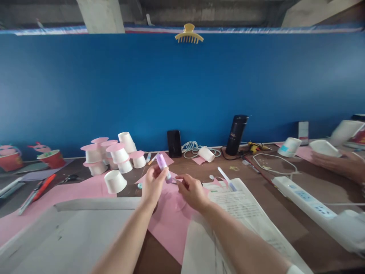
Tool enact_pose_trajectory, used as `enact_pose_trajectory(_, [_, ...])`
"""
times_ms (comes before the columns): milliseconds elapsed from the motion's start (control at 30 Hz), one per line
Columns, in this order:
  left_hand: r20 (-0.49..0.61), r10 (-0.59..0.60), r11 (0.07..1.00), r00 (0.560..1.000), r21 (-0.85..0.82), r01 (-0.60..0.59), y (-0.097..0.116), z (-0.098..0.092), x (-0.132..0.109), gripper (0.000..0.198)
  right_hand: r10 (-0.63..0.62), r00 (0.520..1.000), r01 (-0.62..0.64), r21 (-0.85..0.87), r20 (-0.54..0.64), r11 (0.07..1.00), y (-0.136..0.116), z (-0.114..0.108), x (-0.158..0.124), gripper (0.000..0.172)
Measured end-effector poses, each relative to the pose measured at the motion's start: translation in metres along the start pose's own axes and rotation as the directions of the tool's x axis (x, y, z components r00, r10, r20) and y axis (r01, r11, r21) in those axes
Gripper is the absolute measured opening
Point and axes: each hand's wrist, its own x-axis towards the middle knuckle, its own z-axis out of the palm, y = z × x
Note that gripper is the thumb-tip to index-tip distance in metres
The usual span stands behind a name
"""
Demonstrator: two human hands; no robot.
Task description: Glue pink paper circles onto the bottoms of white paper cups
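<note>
My left hand (154, 180) is closed around a purple glue stick (161, 163), which it holds tilted above the desk. My right hand (193, 191) is closed close to the lower end of the glue stick, its thumb and forefinger pinched on something thin that I cannot make out. Below both hands lies a pink paper sheet (168, 232), partly over printed papers (242, 205). Left of my hands, white paper cups (115, 182) stand upside down, several of them stacked with pink paper discs (117, 147) on top.
A grey-white tray or board (85, 236) lies front left, near a red-handled cutter (43, 188). A black phone (174, 143) and a black flask (237, 135) stand by the blue partition. A power strip (306, 199) lies right. Another person's hand (338, 165) holds a white cup there.
</note>
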Motion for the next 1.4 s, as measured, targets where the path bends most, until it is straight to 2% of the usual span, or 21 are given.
enact_pose_trajectory(100, [-0.008, 0.184, 0.949, 0.983, 0.263, -0.176, -0.013, -0.004, -0.006, 0.036, 0.011, 1.0, -0.012, 0.028, 0.009, 1.0, 0.002, 0.001, 0.001, 0.022])
enact_pose_trajectory(167, [0.004, 0.334, 0.867, 0.943, 0.391, -0.309, -0.02, -0.01, -0.007, 0.032, 0.016, 1.0, -0.017, 0.035, 0.019, 0.999, 0.002, 0.002, 0.001, 0.023])
enact_pose_trajectory(233, [0.029, 0.416, 0.803, 0.909, 0.457, -0.382, -0.024, -0.014, -0.006, 0.028, 0.008, 0.999, -0.009, 0.032, 0.034, 0.999, 0.0, 0.003, 0.0, 0.023])
enact_pose_trajectory(533, [0.196, 0.592, 0.609, 0.781, 0.526, -0.594, -0.018, -0.007, -0.013, 0.02, -0.004, 0.998, 0.002, 0.025, 0.06, 1.0, -0.009, 0.003, -0.002, 0.021])
enact_pose_trajectory(767, [0.293, 0.671, 0.469, 0.681, 0.545, -0.695, -0.016, -0.009, -0.011, 0.023, -0.028, 0.998, 0.028, 0.009, 0.057, 1.0, -0.01, 0.002, 0.0, 0.023])
enact_pose_trajectory(967, [0.286, 0.68, 0.45, 0.676, 0.565, -0.692, -0.021, -0.011, -0.006, 0.025, -0.004, 0.999, 0.002, 0.031, 0.051, 1.0, -0.005, 0.004, 0.003, 0.022])
enact_pose_trajectory(1133, [0.274, 0.642, 0.482, 0.716, 0.582, -0.655, -0.023, -0.011, -0.006, 0.026, 0.075, 0.997, -0.077, 0.085, 0.02, 0.993, -0.002, 0.002, 0.003, 0.021])
enact_pose_trajectory(1300, [0.296, 0.621, 0.508, 0.725, 0.552, -0.661, -0.019, -0.012, -0.007, 0.025, 0.1, 0.995, -0.093, 0.233, -0.019, 0.968, -0.007, -0.003, 0.002, 0.022])
enact_pose_trajectory(1400, [0.287, 0.631, 0.488, 0.721, 0.576, -0.656, -0.016, -0.014, -0.007, 0.025, 0.103, 0.995, -0.093, 0.372, -0.007, 0.923, -0.013, -0.004, 0.001, 0.035])
